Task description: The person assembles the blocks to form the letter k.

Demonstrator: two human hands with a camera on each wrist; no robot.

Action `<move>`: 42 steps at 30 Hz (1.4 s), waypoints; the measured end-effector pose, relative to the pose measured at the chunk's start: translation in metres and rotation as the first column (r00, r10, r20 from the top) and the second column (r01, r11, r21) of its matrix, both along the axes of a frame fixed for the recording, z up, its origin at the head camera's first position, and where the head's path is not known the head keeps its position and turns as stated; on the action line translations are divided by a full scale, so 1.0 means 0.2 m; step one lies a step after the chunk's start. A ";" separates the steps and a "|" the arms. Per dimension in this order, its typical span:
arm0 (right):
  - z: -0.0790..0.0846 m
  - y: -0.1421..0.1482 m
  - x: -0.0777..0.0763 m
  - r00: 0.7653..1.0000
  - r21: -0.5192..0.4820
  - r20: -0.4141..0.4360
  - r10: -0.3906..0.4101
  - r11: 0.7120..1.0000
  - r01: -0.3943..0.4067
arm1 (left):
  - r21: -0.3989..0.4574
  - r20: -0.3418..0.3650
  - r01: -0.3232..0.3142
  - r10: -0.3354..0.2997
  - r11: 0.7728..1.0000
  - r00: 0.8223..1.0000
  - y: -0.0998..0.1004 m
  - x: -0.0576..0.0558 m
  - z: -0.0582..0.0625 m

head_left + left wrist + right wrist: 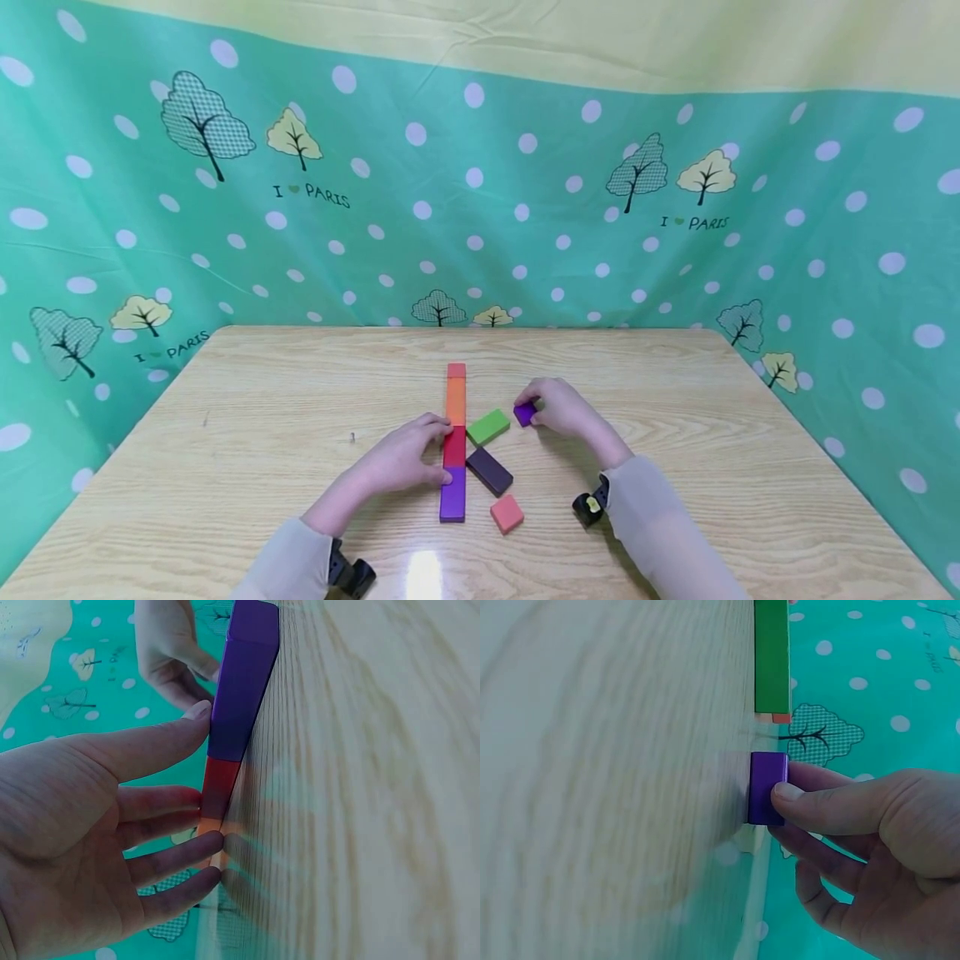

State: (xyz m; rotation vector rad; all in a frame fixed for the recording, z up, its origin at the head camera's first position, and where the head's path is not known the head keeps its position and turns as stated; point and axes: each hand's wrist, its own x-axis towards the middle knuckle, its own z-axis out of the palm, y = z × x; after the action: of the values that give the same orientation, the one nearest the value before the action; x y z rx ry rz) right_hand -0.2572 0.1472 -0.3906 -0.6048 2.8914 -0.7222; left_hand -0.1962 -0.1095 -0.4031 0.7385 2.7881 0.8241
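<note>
A straight row of blocks runs away from me on the table: a long purple block (452,497) nearest, then a red block (455,450), an orange block (456,400) and a salmon block (457,370) at the far end. Along the row's left side, my left hand (397,458) touches it, thumb at the purple block and fingertips farther up, fingers fairly straight. To the right, my right hand (564,408) pinches a small purple block (766,787) between thumb and fingers, low at the tabletop. A green block (488,427) lies between that hand and the row.
A dark block (490,472) lies slantwise just right of the row, with a salmon square block (507,514) nearer to me. The wooden table (270,392) ends at a green dotted cloth (480,242) behind and at both sides.
</note>
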 end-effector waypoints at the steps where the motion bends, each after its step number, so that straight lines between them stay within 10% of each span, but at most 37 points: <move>1: 0.00 0.00 0.00 1.000 0.003 0.001 0.001 1.000 -0.001 | 0.000 0.001 -0.001 0.001 1.000 1.000 0.00 0.00 0.00; 42: 0.00 -0.09 -0.01 0.995 0.031 -0.037 0.093 0.995 -0.092 | 0.004 0.006 0.002 -0.002 1.000 1.000 0.00 0.00 0.00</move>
State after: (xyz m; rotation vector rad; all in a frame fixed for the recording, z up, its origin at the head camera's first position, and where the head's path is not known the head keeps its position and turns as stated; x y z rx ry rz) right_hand -0.2600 0.1284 -0.3913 -0.7510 2.8810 -0.6620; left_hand -0.1970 -0.1100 -0.4037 0.7385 2.7812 0.8304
